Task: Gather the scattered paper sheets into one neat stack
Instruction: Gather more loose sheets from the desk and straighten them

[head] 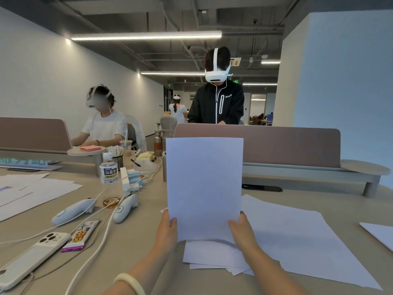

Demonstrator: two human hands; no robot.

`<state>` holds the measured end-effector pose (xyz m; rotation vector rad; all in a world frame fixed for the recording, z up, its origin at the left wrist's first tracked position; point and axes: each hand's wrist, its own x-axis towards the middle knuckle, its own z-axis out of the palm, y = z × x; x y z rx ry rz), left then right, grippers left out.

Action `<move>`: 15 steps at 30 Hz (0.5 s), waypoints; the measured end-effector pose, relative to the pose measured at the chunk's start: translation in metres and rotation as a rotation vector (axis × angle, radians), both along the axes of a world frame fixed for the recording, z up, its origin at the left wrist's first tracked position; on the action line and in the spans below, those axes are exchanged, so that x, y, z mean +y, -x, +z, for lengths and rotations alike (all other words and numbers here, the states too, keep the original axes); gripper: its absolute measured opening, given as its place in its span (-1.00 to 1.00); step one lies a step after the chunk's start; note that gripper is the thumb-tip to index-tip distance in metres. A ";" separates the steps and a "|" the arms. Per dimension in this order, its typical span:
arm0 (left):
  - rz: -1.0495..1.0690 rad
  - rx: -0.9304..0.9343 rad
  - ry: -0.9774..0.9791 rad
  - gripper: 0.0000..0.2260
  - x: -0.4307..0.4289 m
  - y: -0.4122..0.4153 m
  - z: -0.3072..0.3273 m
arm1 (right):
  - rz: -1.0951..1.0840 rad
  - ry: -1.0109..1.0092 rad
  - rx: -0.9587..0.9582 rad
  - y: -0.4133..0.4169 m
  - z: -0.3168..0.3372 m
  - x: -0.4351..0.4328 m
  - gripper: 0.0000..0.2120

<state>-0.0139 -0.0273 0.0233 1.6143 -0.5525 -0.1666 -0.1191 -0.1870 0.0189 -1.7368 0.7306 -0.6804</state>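
Standing upright over the table [148, 209], paper sheets [204, 184] are gripped at the lower corners: left corner by the left hand [168, 228], right corner by the right hand [241, 229]. Further loose sheets [297, 241] are spread flat on it, beneath and rightward.

My left hand [168, 227] and right hand [242, 228] sit level and apart, each pinching the paper sheet [204, 177].
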 end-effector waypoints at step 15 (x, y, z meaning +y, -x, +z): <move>-0.028 -0.014 -0.196 -0.78 -0.013 0.004 -0.013 | -0.051 0.069 0.076 0.011 -0.015 -0.016 -0.79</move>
